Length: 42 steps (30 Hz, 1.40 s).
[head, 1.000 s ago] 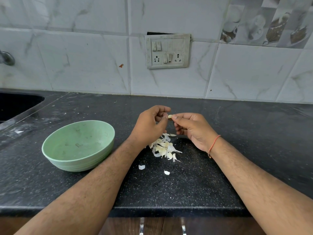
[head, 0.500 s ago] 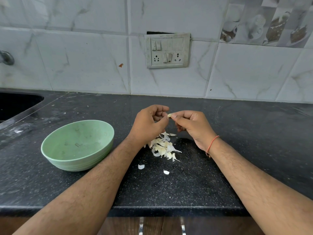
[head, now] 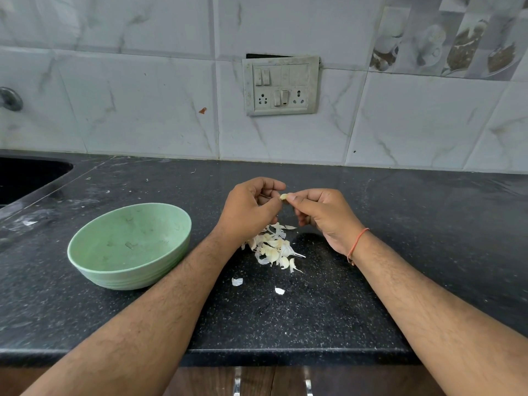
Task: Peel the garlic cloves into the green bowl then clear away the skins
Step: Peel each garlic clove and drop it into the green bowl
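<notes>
We pinch the small garlic clove (head: 283,196) between our left hand (head: 249,210) and right hand (head: 322,216) above the skins (head: 273,247), right of the green bowl (head: 130,244), and should strip it gently over that pile

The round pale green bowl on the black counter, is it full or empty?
Empty of cloves: the round pale green bowl stands upright and its inside shows only bare green surface with faint marks.
</notes>
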Motion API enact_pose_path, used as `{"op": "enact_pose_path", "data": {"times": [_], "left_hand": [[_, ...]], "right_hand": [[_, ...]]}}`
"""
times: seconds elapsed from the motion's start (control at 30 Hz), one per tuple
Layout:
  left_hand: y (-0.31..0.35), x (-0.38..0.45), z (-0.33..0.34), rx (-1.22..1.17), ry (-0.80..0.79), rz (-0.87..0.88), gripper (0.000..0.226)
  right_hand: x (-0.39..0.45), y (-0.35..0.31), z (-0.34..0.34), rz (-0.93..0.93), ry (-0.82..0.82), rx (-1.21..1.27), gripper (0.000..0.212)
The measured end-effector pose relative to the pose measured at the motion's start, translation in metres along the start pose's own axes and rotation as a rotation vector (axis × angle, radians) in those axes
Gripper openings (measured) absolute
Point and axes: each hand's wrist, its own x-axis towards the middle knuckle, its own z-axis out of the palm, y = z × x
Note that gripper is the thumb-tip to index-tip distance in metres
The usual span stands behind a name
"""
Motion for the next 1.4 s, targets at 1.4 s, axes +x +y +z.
{"op": "enact_pose_path", "data": {"times": [1.4], "left_hand": [[-0.001, 0.002, 0.002, -0.147, 0.050, -0.097, 0.019]], "right_hand": [[-0.004, -0.003, 0.011, -0.069, -0.020, -0.103, 0.010]]}}
